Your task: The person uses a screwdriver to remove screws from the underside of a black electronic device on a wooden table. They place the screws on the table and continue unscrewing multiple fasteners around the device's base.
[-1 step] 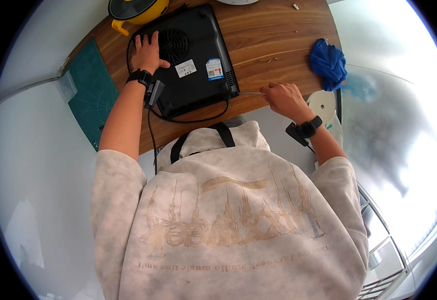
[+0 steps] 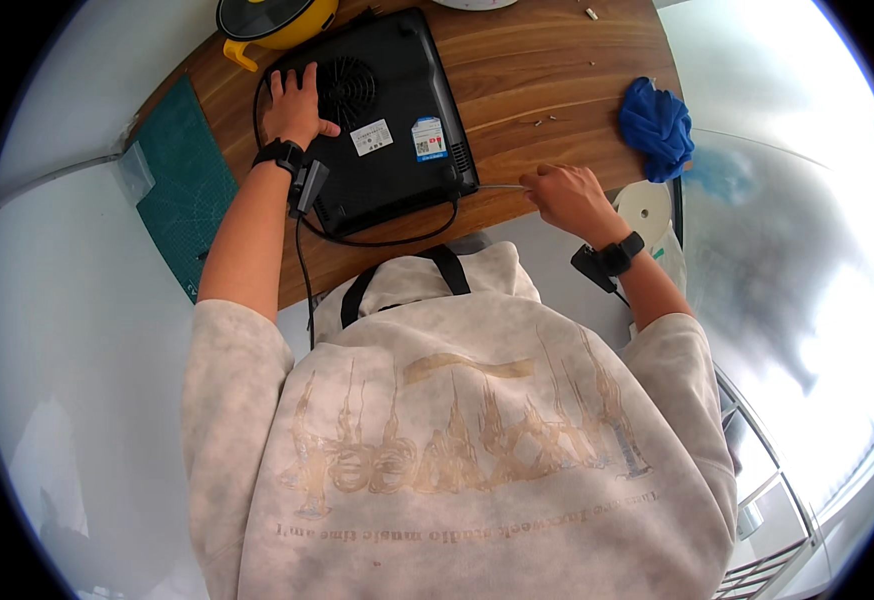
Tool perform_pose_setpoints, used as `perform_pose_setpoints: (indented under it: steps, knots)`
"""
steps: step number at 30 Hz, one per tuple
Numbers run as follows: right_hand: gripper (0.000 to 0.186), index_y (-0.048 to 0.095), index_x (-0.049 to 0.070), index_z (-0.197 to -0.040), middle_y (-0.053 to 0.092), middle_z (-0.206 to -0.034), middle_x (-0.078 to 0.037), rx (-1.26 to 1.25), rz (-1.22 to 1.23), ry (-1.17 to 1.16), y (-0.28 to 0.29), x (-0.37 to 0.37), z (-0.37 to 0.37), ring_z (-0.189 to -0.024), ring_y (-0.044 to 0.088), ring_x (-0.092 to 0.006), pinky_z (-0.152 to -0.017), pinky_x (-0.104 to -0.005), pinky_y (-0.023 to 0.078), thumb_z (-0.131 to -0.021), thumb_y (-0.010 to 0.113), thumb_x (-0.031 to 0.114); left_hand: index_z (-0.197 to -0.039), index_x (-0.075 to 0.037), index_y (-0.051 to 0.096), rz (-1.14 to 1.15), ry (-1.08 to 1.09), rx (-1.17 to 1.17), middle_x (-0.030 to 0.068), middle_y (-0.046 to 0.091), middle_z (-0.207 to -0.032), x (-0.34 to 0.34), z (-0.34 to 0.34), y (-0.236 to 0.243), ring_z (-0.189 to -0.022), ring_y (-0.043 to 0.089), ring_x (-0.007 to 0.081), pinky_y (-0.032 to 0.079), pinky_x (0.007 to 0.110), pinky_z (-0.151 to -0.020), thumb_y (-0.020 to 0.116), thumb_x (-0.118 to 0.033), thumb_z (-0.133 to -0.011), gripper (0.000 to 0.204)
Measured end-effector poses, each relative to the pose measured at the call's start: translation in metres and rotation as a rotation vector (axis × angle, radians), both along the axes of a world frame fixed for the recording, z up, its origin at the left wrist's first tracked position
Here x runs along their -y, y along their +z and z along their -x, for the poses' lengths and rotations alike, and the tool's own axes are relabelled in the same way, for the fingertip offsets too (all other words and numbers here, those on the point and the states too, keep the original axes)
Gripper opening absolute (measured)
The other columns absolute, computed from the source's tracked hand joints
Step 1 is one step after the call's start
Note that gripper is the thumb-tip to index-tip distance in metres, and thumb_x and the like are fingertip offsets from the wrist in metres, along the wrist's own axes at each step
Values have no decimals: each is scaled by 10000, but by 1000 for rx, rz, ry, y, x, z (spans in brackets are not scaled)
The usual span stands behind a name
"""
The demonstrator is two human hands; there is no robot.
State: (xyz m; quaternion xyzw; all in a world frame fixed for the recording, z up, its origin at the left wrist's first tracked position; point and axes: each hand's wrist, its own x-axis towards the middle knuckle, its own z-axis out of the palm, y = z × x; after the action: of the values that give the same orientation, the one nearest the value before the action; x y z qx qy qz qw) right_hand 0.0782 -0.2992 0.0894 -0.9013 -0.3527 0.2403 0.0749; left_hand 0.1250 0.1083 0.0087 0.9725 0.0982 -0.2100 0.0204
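A black induction cooker [image 2: 397,185] lies with its underside up, showing a round fan grille, a white label and a blue-and-white sticker. My left hand [image 2: 295,110] rests on it beside the grille, fingers spread and holding nothing. To the right, my right hand [image 2: 565,198] is closed round a tool with a thin metal shaft [image 2: 500,186], apparently a screwdriver; its handle is hidden in my fingers. The shaft points left, and its tip meets the cooker's near right corner. A black power cord [image 2: 397,242] leaves that corner and curves along the near edge.
A yellow pan with a glass lid [image 2: 277,18] stands at the far left. The green cutting mat [image 2: 185,165] lies left of the cooker. Several small screws [image 2: 547,121] are scattered on the wooden table [image 2: 517,70]. A blue cloth [image 2: 657,128] sits at its right edge, above a white roll [image 2: 645,208].
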Motion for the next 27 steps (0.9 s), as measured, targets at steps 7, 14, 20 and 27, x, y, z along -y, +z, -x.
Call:
perform_pose_setpoints:
  steps: [7, 14, 20, 27]
  knots:
    - [89, 672, 68, -894, 660, -827, -121, 36, 7, 43, -4, -2, -4, -826, 668, -301, -674, -411, 522, -848, 627, 129, -1559, -227, 200, -12, 2, -12, 141, 300, -1583, 1, 0, 2, -1487, 145, 401, 336, 532, -1155, 942, -352, -532, 1273]
    - [73, 673, 73, -859, 665, -738, -112, 55, 66, 90, -6, -10, -4, -760, 675, -303, -630, -403, 518, -802, 636, 98, -1551, -217, 232, 7, -2, 25, 138, 315, -1576, 1, 2, 3, -1481, 168, 405, 311, 529, -1168, 943, -351, -525, 1256]
    - [52, 677, 78, -792, 656, -675, -105, 70, 138, 236, -3, -31, -8, -701, 681, -290, -577, -391, 507, -763, 635, 66, -1542, -229, 238, 4, 10, 26, 133, 307, -1578, 3, 2, 5, -1492, 144, 376, 411, 503, -1102, 946, -302, -525, 1241]
    - [31, 671, 58, -748, 655, -680, -120, 73, 85, 224, -1, -36, -11, -699, 679, -315, -599, -405, 528, -746, 641, 66, -1543, -214, 247, 48, 7, 65, 148, 327, -1567, -1, 4, -1, -1481, 164, 408, 349, 529, -1145, 946, -320, -510, 1252]
